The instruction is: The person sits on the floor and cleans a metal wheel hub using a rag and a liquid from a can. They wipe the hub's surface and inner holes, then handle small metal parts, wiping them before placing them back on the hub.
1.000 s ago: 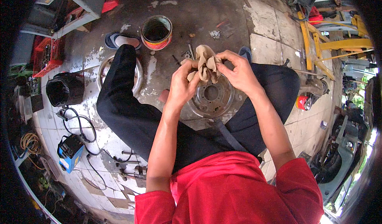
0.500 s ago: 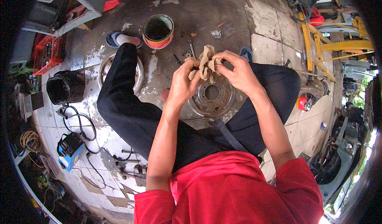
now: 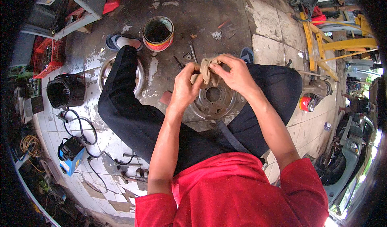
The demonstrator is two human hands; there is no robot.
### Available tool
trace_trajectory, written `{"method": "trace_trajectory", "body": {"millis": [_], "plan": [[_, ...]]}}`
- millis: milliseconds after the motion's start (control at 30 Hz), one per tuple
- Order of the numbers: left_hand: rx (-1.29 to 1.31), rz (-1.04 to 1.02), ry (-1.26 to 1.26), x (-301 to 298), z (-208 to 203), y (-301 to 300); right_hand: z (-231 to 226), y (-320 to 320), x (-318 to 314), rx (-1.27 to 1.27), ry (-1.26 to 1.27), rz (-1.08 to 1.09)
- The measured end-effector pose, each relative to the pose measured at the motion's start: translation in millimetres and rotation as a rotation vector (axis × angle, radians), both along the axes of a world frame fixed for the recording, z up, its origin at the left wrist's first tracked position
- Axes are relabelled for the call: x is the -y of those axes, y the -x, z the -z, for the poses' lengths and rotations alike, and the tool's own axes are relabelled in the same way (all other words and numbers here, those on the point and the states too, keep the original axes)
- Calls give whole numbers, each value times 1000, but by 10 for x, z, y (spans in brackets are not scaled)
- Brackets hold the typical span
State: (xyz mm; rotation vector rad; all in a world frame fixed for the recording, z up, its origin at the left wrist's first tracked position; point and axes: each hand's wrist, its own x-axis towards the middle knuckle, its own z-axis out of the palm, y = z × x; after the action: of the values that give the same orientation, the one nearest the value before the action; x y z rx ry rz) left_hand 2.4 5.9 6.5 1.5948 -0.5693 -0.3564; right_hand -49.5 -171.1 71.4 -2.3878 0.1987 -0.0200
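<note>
Up in front of me, a crumpled tan cloth [image 3: 208, 73] is pinched between my two hands, its folds bunched together. My left hand [image 3: 186, 85] grips its left side with curled fingers. On the other side, my right hand [image 3: 236, 73] holds the upper right part between thumb and fingers. Beneath both hands a bare, rust-stained steel wheel [image 3: 219, 109] lies flat on the floor between my legs. The hands and cloth cover its far edge. Just beyond, a wrench [image 3: 194, 52] lies on the stained floor.
An open metal bucket [image 3: 159, 46] stands ahead. A second wheel [image 3: 140, 78] lies under my left leg. To the left are a black bin [image 3: 66, 90], a blue box [image 3: 71, 156] with cables and a red crate [image 3: 43, 57]. Yellow metal framing [image 3: 313, 47] stands at the right.
The cloth has become more tightly bunched and its top has dropped. My right hand has come slightly left, closer to the left hand.
</note>
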Motion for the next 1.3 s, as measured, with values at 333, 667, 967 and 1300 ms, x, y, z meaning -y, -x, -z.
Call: {"method": "trace_trajectory", "body": {"millis": [333, 667, 967, 1300], "plan": [[241, -38, -72, 34, -4, 11, -111, -43, -114, -260, 52, 126], [84, -7, -58, -18, -33, -16, -67, -22, -19, -57, -28, -9], [30, -103, -143, -26, -108, -66, 33, 28, -47, 139, -205, 90], [4, -87, -86, 27, -23, -33, 23, -24, -96, 342, -32, 51]]}}
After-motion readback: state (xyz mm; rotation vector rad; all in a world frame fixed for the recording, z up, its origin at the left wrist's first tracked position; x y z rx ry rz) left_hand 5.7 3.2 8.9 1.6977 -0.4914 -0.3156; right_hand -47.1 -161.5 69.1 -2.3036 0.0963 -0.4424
